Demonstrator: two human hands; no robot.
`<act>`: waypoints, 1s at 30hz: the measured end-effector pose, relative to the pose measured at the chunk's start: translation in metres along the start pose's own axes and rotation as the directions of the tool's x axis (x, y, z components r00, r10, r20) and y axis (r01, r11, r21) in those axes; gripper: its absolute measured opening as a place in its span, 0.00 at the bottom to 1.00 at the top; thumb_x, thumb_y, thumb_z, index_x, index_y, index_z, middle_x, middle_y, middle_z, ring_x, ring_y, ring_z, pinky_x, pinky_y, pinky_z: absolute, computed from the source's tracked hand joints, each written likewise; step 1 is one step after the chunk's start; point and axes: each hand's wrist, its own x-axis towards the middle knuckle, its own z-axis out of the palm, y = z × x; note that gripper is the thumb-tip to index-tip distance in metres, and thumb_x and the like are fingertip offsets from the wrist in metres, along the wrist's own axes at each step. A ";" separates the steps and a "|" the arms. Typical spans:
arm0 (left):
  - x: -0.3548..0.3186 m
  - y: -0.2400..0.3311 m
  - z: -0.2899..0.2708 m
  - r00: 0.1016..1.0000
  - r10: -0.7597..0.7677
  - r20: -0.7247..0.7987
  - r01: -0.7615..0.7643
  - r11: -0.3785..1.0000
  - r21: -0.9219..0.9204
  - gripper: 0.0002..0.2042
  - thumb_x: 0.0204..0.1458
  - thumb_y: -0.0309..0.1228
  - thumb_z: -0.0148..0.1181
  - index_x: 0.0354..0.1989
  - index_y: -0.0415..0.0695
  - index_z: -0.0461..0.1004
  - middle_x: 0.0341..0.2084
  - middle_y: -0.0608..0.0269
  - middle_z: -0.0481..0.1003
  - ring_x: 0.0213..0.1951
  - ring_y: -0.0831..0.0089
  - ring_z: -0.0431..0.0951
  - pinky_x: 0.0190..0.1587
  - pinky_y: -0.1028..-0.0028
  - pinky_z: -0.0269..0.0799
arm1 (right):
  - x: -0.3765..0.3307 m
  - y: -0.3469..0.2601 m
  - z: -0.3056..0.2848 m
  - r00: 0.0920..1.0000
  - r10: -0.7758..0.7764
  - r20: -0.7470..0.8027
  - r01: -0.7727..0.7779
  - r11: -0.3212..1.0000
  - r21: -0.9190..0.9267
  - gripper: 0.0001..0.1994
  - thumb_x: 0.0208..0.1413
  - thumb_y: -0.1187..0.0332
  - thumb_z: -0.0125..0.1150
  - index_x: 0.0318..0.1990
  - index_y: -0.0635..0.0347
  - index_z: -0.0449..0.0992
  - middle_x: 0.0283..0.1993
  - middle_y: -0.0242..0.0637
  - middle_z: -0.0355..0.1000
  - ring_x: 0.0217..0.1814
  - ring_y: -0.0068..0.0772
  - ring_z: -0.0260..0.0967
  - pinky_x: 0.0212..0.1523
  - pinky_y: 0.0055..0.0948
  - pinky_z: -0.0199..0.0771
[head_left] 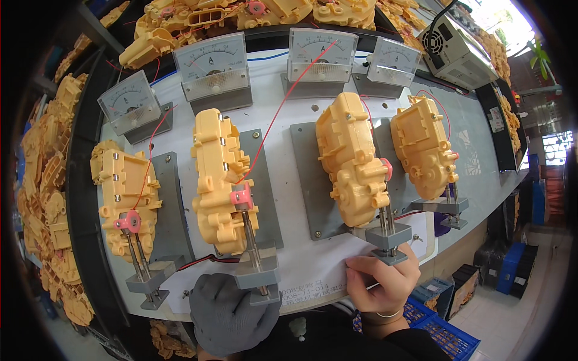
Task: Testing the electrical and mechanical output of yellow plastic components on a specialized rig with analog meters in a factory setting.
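Several yellow plastic gear housings stand tilted on grey plates across the bench. My left hand (232,316), in a grey glove, is closed beside the small grey pin block (257,271) below the second housing (218,180) from the left. Its fingertips are hidden. My bare right hand (385,283) is curled at the underside of another grey pin block (385,233), below the third housing (352,159); what its fingers grip is hidden. Metal pins from the left block reach a pink part (241,197) on the second housing. A red wire (283,102) runs up from that housing.
Analog meters (211,63) line the back of the bench. Outer housings stand at left (127,201) and right (423,147). Piles of yellow parts (51,180) lie left and behind. A white power supply box (460,51) sits back right. Blue crates (445,337) are below right.
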 end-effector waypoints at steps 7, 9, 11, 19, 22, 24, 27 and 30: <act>0.000 0.002 -0.001 0.999 -0.028 0.031 0.028 1.000 0.013 0.13 0.33 0.25 0.69 0.30 0.48 0.74 0.26 0.65 0.72 0.30 0.62 0.73 0.35 0.61 0.66 | 0.001 -0.001 -0.003 0.998 -0.036 0.050 0.034 0.999 0.041 0.09 0.29 0.78 0.65 0.24 0.60 0.77 0.30 0.37 0.75 0.31 0.42 0.73 0.29 0.32 0.68; -0.001 0.002 -0.001 1.000 -0.018 0.008 0.018 1.000 0.008 0.13 0.33 0.25 0.70 0.29 0.49 0.75 0.25 0.65 0.73 0.30 0.62 0.73 0.36 0.61 0.66 | 0.001 -0.002 -0.003 0.998 -0.021 0.057 0.019 0.999 0.034 0.09 0.29 0.77 0.65 0.25 0.60 0.77 0.31 0.38 0.75 0.31 0.42 0.73 0.30 0.32 0.70; -0.002 0.001 -0.001 1.000 -0.020 0.009 0.020 0.999 0.028 0.13 0.33 0.26 0.70 0.29 0.49 0.75 0.26 0.65 0.73 0.31 0.62 0.73 0.36 0.61 0.66 | 0.001 -0.002 -0.003 0.999 -0.010 0.052 0.008 0.999 0.043 0.09 0.29 0.78 0.64 0.25 0.60 0.77 0.31 0.38 0.75 0.31 0.43 0.73 0.30 0.32 0.70; -0.004 0.001 -0.001 1.000 -0.027 0.015 0.027 0.999 0.037 0.13 0.33 0.26 0.70 0.30 0.50 0.75 0.26 0.66 0.73 0.31 0.62 0.73 0.37 0.60 0.66 | 0.001 -0.003 -0.001 1.000 0.008 0.029 -0.009 1.000 0.024 0.09 0.29 0.78 0.64 0.25 0.60 0.77 0.29 0.37 0.74 0.30 0.43 0.73 0.30 0.33 0.70; -0.003 0.001 -0.001 0.999 -0.031 0.009 0.031 0.999 0.023 0.13 0.33 0.27 0.70 0.29 0.50 0.76 0.26 0.66 0.74 0.30 0.62 0.74 0.37 0.60 0.66 | 0.001 -0.003 -0.002 1.000 0.005 0.028 -0.005 1.000 0.025 0.09 0.29 0.78 0.64 0.25 0.60 0.77 0.28 0.37 0.74 0.30 0.43 0.73 0.30 0.33 0.70; -0.002 0.001 -0.001 0.999 -0.037 0.030 0.037 0.999 0.012 0.12 0.33 0.27 0.70 0.28 0.49 0.76 0.25 0.66 0.73 0.30 0.62 0.74 0.36 0.61 0.66 | 0.001 -0.004 -0.002 0.999 0.012 0.030 -0.012 1.000 0.017 0.08 0.30 0.79 0.63 0.24 0.61 0.76 0.28 0.37 0.74 0.29 0.43 0.73 0.30 0.33 0.70; -0.001 0.001 -0.001 0.999 -0.041 0.028 0.041 0.999 0.012 0.12 0.32 0.27 0.71 0.27 0.49 0.75 0.25 0.66 0.74 0.30 0.62 0.74 0.36 0.62 0.65 | 0.001 -0.004 -0.003 0.999 0.019 0.043 -0.020 0.999 0.027 0.09 0.32 0.79 0.66 0.26 0.62 0.77 0.29 0.38 0.74 0.30 0.44 0.72 0.31 0.34 0.70; -0.001 0.001 -0.001 0.998 -0.043 0.036 0.043 0.999 0.005 0.12 0.32 0.27 0.71 0.27 0.49 0.75 0.25 0.67 0.74 0.29 0.62 0.74 0.35 0.62 0.65 | 0.001 -0.004 -0.008 0.991 0.070 0.111 -0.075 0.996 0.039 0.10 0.36 0.79 0.69 0.30 0.64 0.78 0.32 0.40 0.75 0.31 0.46 0.72 0.32 0.36 0.72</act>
